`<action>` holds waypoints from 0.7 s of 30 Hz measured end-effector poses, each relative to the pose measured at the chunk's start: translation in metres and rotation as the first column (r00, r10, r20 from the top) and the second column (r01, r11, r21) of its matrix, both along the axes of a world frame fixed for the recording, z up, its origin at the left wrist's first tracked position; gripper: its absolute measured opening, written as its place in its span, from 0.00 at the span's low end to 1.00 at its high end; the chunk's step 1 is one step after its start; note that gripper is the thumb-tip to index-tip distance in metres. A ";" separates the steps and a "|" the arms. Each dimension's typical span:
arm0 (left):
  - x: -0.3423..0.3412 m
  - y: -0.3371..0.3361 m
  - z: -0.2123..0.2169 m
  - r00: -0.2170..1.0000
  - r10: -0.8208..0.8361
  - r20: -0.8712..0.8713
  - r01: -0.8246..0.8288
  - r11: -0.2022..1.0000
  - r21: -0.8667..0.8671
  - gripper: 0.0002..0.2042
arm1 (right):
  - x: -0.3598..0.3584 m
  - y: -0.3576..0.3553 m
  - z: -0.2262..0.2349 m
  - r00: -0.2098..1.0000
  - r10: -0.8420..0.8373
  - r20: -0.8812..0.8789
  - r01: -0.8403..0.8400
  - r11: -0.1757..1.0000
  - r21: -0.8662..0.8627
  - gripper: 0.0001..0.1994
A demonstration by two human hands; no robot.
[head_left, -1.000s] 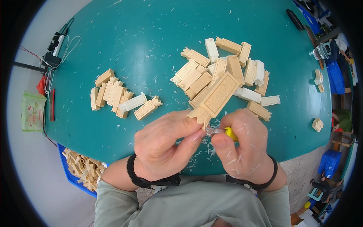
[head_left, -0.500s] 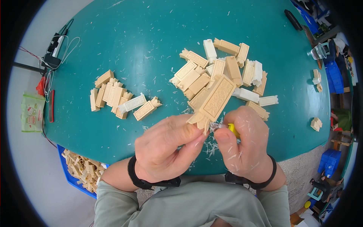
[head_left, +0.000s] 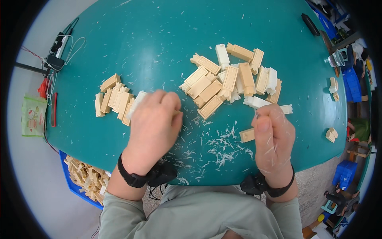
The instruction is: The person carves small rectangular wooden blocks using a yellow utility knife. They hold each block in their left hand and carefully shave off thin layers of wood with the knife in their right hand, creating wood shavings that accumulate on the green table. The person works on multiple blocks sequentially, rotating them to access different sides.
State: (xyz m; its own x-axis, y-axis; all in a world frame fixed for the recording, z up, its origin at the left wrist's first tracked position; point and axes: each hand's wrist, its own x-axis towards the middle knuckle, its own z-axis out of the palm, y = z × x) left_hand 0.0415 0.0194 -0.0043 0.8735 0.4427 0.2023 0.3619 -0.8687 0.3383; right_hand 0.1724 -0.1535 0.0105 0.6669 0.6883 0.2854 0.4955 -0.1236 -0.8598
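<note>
My left hand [head_left: 155, 121] is over the near end of the left pile of carved blocks [head_left: 119, 99], back upward and fingers curled. A sliver of a beige block [head_left: 176, 113] shows between its thumb and forefinger; the rest is hidden. Beside the hand, a white block [head_left: 138, 102] is partly covered. On the right, my right hand [head_left: 274, 139] is closed around a small knife, of which only the metal tip [head_left: 258, 115] shows. Pale shavings cling to this hand. A beige block [head_left: 247, 135] lies partly behind it.
A larger pile of beige and white blocks [head_left: 211, 93] lies across the middle right. Shavings [head_left: 223, 147] litter the green table [head_left: 159, 36]. A blue bin of blocks [head_left: 85, 179] stands below the left edge. Small blocks [head_left: 332, 134] and a clear cup [head_left: 336, 59] are far right.
My left hand has moved left from the middle to the left pile with the carved beige block. My right hand has drawn away to the right, and the knife's yellow handle is now hidden.
</note>
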 end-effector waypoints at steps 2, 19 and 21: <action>0.004 0.005 0.003 0.998 0.016 0.052 -0.027 0.977 0.211 0.14 | 0.002 0.000 -0.001 1.000 -0.019 -0.003 0.019 1.000 0.016 0.12; 0.003 -0.021 0.008 0.946 0.001 0.323 0.312 0.253 -0.916 0.20 | 0.007 -0.002 0.002 0.989 0.112 -0.101 -0.109 0.993 0.038 0.13; 0.002 -0.022 0.016 0.936 0.012 0.351 0.350 0.038 -0.936 0.24 | 0.006 -0.002 -0.001 0.981 0.174 -0.089 -0.168 0.983 0.069 0.13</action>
State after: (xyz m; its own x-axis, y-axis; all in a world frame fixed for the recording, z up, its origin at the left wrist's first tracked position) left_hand 0.0439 -0.0028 0.0112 0.9679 0.2298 -0.1014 0.0260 0.3097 0.9505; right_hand 0.1784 -0.1560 0.0095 0.5666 0.7781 0.2714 0.4210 0.0098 -0.9070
